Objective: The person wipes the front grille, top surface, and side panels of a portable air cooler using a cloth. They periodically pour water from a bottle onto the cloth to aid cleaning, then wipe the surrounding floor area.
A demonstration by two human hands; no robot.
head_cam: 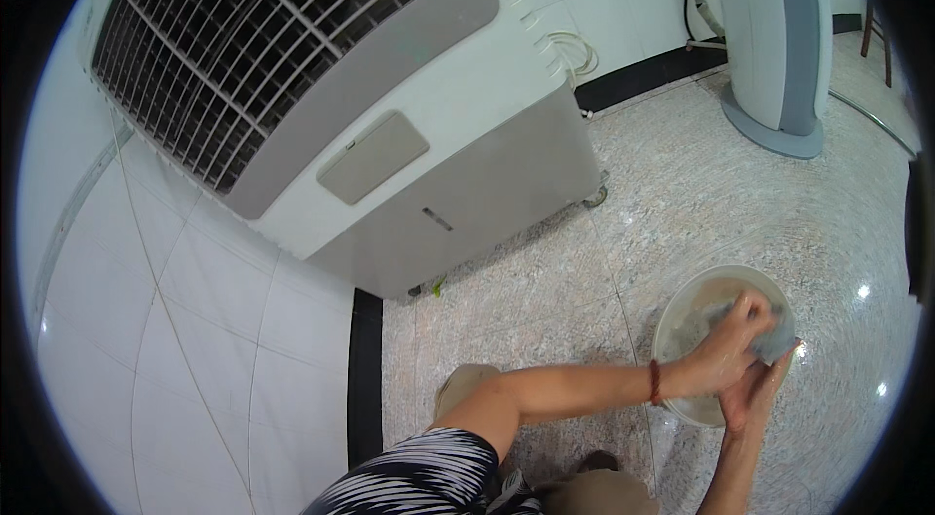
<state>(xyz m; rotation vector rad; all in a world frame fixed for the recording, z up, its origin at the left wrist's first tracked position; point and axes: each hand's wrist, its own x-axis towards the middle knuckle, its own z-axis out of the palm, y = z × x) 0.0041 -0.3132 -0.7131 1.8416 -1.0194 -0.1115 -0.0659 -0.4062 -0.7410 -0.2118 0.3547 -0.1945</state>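
A white plastic bucket (661, 325) with murky, sudsy-looking water in it stands on the floor, seen from above. Over its opening, my left hand (719, 354), with a dark red bracelet at the wrist, grips a wet grey-blue cloth (776, 341). The cloth is bunched and blurred. My right hand (752, 387) is below and beside the left one, near the bucket's right side, and holds the lower part of the same cloth. Some of the right fingers are hidden behind the cloth and the left hand.
A large white and grey air cooler (467, 201) on castors stands ahead to the left. A white tower-type appliance (774, 40) stands at the back right. Speckled floor tiles (555, 296) look wet and shiny at the right. A small green scrap (438, 287) lies by the cooler.
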